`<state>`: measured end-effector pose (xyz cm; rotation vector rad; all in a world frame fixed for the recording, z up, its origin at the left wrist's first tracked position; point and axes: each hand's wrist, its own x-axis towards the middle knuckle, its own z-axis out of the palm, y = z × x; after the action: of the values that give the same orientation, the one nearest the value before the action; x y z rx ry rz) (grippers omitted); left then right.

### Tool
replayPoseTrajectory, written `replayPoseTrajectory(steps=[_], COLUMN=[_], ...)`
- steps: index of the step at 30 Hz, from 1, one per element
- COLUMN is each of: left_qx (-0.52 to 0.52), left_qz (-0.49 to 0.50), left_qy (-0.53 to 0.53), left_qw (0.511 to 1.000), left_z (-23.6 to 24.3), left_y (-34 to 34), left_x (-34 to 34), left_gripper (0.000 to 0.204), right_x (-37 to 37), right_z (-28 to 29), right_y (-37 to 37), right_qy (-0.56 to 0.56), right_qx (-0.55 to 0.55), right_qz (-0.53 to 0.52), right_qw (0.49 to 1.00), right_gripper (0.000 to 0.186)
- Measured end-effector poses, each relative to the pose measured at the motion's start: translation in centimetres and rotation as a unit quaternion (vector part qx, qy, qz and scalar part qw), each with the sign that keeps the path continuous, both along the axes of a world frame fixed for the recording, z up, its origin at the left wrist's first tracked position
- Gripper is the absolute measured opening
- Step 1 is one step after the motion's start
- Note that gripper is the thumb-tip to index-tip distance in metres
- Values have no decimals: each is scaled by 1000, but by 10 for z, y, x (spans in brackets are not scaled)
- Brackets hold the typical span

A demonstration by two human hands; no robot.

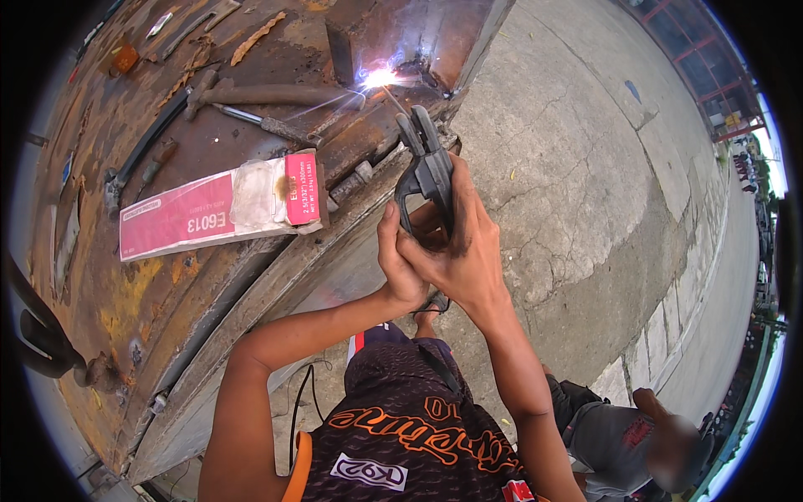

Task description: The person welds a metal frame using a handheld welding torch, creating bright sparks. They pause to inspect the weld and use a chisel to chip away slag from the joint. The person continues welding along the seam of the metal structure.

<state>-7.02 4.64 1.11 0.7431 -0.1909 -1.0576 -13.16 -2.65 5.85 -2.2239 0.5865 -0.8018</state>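
A black welding electrode holder (432, 180) is gripped in both my hands above the table's right edge. My right hand (470, 251) wraps its handle from the right. Against the handle's lower left lies my left hand (405, 266), thumb up, its other fingers partly hidden behind the holder and right hand. From the jaws a thin welding rod (396, 102) points up and left. A bright white-violet arc (381, 78) burns at the rod's tip, at the foot of an upright rusty steel piece (418, 38). Glare hides the joint itself.
On the rusty steel table (150, 293) lie a pink-and-white electrode box (192, 219), a hammer (268, 95), a pointed tool (272, 125) and several scraps. Concrete ground (560, 167) stretches right. Another person (619, 439) is low at the lower right.
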Motion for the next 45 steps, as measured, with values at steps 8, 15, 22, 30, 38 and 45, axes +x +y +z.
replayPoseTrajectory(steps=[8, 15, 22, 30, 38, 45], left_qx=[-8, -25, -16, -13, -16, -13], left_qz=[28, 21, 29, 33, 28, 30], left_qy=[21, 13, 24, 31, 20, 17], left_qw=[999, 999, 999, 999, 999, 999], left_z=[4, 0, 0, 3, 4, 4], left_y=[-2, -3, -3, -3, -4, -4], left_x=[-3, -2, -2, -3, -1, -1], left_gripper=[87, 89, 90, 91, 90, 90], right_x=[0, 0, 1, 1, 3, 3], right_z=[2, 3, 3, 3, 1, 2], right_y=[0, 0, 0, 0, -1, -2], right_qy=[10, 24, 1, 16, 21, 10], right_qx=[9, 54, 14, 0, 2, 11], right_qz=[0, 10, 7, 0, 1, 8], right_qw=[1000, 998, 1000, 1000, 1000, 1000], right_gripper=[97, 98, 98, 96, 96, 96])
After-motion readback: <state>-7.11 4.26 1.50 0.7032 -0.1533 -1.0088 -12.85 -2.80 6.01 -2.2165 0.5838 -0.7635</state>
